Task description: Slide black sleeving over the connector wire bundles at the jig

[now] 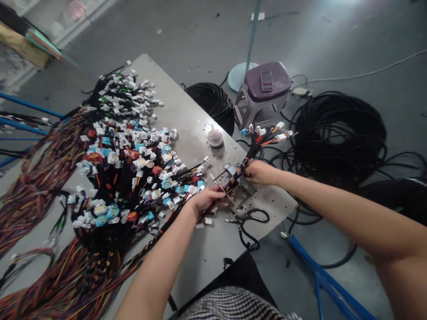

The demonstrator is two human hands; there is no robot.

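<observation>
A black-taped wiring harness (240, 169) with orange wires showing runs slantwise over the table corner, its white and blue connectors fanning out at the upper end. My left hand (210, 198) is closed around its lower part, beside a thin pale rod (218, 183) that crosses the bundle. Higher up, my right hand (260, 172) has its fingers closed at the harness; some fingertips are hidden behind it. Under the bundle sits a small metal fixture (247, 192) fixed near the table edge. Black-handled scissors (251, 222) lie just below it.
Piled harnesses (123, 178) with several connectors cover the table's left (156, 84). A small clear bottle (215, 137) stands near the far edge. Beyond are a purple-topped stool (268, 82) with a phone, black tubing coils (340, 133) and a blue metal frame (320, 271).
</observation>
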